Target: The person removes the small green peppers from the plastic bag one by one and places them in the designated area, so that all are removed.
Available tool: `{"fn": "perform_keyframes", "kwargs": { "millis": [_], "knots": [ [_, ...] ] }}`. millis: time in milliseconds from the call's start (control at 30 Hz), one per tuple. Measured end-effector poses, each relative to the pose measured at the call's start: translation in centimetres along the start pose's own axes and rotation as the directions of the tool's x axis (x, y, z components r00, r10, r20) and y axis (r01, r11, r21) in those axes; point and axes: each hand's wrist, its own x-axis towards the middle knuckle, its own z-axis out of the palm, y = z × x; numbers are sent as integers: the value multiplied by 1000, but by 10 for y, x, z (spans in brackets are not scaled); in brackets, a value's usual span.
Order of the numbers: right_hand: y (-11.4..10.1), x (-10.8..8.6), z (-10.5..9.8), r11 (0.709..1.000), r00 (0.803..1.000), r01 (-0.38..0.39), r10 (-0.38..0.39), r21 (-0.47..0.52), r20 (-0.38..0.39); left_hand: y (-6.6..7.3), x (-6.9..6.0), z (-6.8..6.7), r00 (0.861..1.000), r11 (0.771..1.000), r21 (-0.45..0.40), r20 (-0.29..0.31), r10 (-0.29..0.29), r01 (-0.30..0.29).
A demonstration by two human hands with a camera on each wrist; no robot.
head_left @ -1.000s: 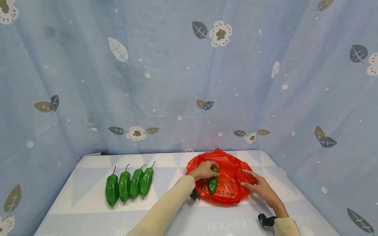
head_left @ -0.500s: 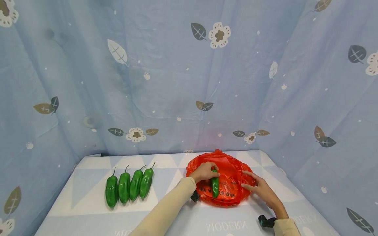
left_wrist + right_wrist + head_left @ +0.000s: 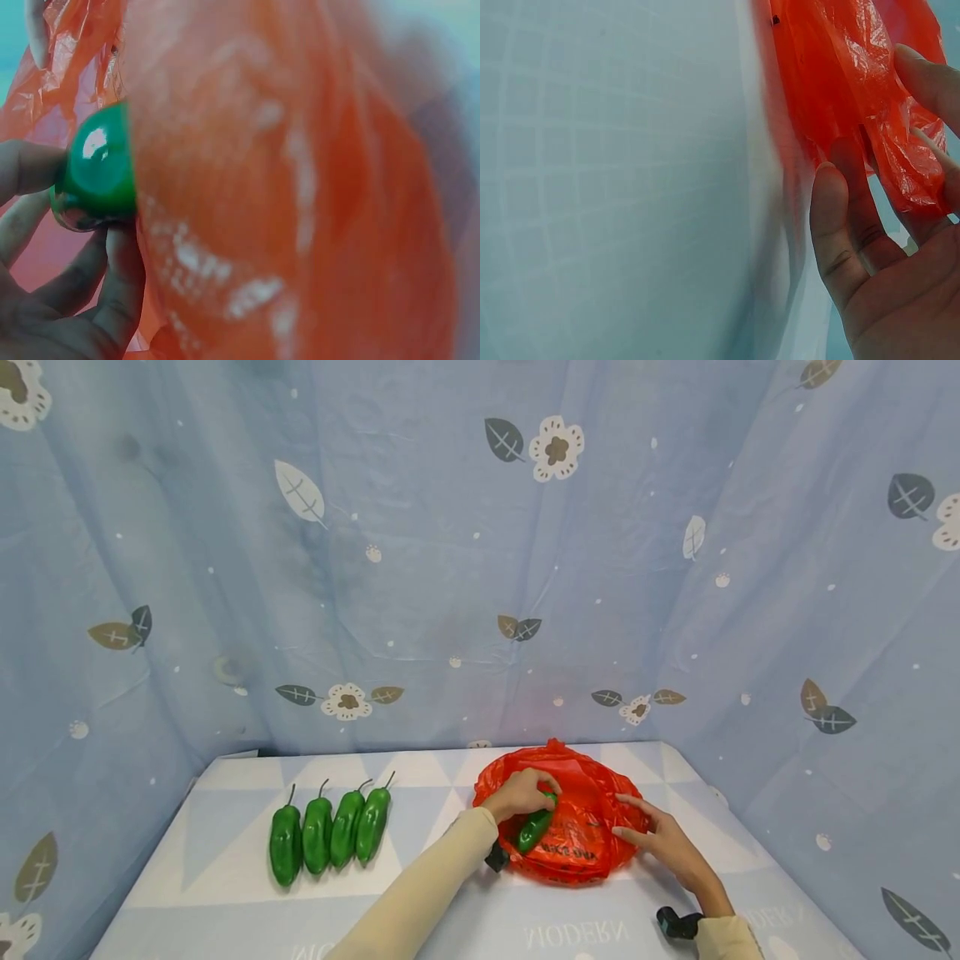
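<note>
In the head view my left hand (image 3: 519, 795) reaches over the mouth of a red plastic bag (image 3: 573, 839) and grips a green chili pepper (image 3: 536, 830) by its upper end. Thumb and fingers close round that pepper (image 3: 101, 165) in the left wrist view, where a blurred fold of the bag (image 3: 247, 180) covers the rest of it. At the bag's right side is my right hand (image 3: 671, 842), thumb and fingers spread. The right wrist view has its fingertips (image 3: 831, 191) touching the crumpled bag edge.
Several green chili peppers (image 3: 317, 835) lie side by side on the left of the table (image 3: 225, 927), stems pointing away. A blue patterned curtain (image 3: 420, 577) hangs behind and at both sides. Black wrist cameras (image 3: 678, 923) sit at the wrists.
The pepper in my left hand first swung toward upright, and its lower end has now swung left, so it lies slanted in the bag. My right hand has barely moved.
</note>
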Motion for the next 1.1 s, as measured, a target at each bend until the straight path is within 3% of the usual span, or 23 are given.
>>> {"fn": "perform_keyframes", "kwargs": {
  "millis": [200,467,700,1100],
  "knots": [
    [0,3,1,1000,1000,7,-7,4,6,-3,0,-6,1000,999,35,10,28,-28],
    [-6,3,2,1000,1000,8,-8,6,18,5,-2,-16,991,994,-19,77,112,-110],
    [-4,2,0,1000,1000,6,-6,-17,14,11,-6,-20,984,984,-76,58,166,-161],
    [-1,0,-5,1000,1000,8,-8,-18,24,31,-20,-21,950,958,-96,134,281,-270]
  ]
}}
